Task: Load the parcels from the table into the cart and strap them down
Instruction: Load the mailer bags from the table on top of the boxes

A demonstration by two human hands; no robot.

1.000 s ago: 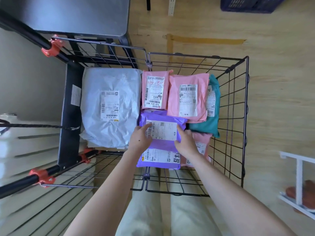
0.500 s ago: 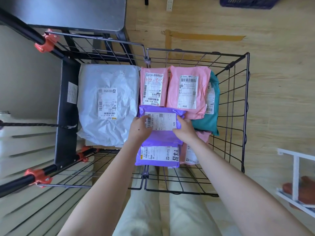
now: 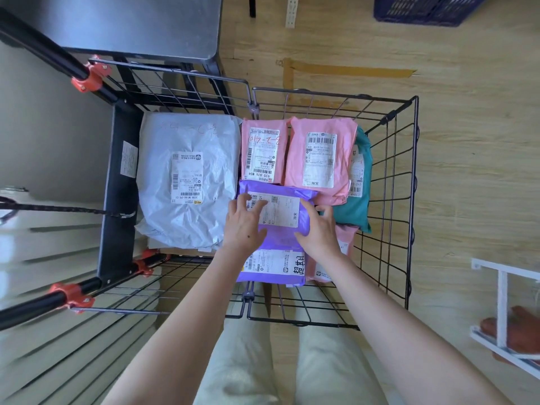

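The cart [image 3: 390, 171] already holds most of the load. A big grey parcel [image 3: 190, 182] fills its left side, a large pink parcel [image 3: 320, 159] and a smaller pink parcel [image 3: 263, 153] lie along the far edge, and a teal parcel [image 3: 361, 211] is wedged against the right wall. The newest arrival, the upper purple parcel [image 3: 280, 232], now lies at the near middle of the cart. It rests on a second purple parcel [image 3: 271, 267] and touches both pink ones. A moment ago both hands clasped its sides as it came down. Now the left hand [image 3: 244, 222] has slid on top, its fingers straight and spread across the label, pressing it flat. The right hand [image 3: 318, 229] lies loosely open along the parcel's right edge, gripping nothing that I can see. That looks like a release, so this parcel counts as loaded. Only part of the surface [image 3: 140, 24] is in view beyond the far left corner, so whether more parcels wait there cannot be told. The black cord [image 3: 58, 208] still hangs outside the left wall, so the strapping is not yet begun.
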